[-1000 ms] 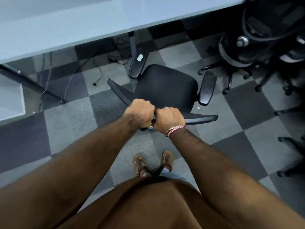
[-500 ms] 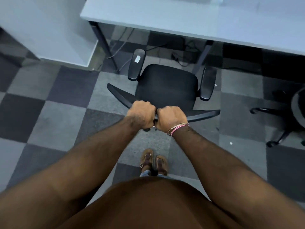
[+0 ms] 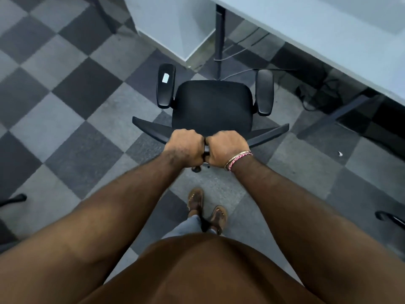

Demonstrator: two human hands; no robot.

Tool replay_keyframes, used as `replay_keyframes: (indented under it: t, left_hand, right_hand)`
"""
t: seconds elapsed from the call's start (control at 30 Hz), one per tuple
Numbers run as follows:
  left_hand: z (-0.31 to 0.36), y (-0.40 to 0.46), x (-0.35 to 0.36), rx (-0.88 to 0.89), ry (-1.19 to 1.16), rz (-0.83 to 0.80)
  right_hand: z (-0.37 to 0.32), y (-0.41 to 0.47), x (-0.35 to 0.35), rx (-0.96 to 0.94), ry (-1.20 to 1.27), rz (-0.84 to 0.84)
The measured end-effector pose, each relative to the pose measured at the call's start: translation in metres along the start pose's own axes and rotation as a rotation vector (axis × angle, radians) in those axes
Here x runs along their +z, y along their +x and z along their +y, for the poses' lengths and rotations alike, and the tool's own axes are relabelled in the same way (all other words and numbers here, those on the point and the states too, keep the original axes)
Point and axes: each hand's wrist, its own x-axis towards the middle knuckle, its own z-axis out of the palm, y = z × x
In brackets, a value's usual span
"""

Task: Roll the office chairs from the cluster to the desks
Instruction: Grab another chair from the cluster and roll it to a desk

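A black office chair with two armrests stands on the chequered carpet right in front of me, seen from above. My left hand and my right hand sit side by side, both gripping the top edge of its backrest at the middle. The seat faces a pale desk that runs from the top middle to the right edge. The desk's dark leg stands just beyond the seat. The chair's wheels are mostly hidden under the seat and my hands.
A pale panel or cabinet stands at the top middle, left of the desk leg. Cables lie under the desk. Other chair bases poke in at the left edge and right edge. My sandalled feet stand behind the chair.
The chair and I have turned and rolled along the floor: the desk now lies to the upper right, and the cluster of chairs has left the view. Both hands keep the same grip.
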Motion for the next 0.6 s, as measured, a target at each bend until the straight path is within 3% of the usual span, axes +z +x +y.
replay_keyframes:
  t: [0.33,0.6]
  left_hand:
    - [-0.085,-0.024,0.025,-0.145,-0.065,-0.042]
    - [-0.182,-0.02,0.032,-0.221,-0.145,-0.03]
  right_hand:
    - [-0.051,0.083,-0.012,-0.302,-0.081,0.0]
    - [-0.101,0.175,-0.033,-0.345,-0.104,-0.002]
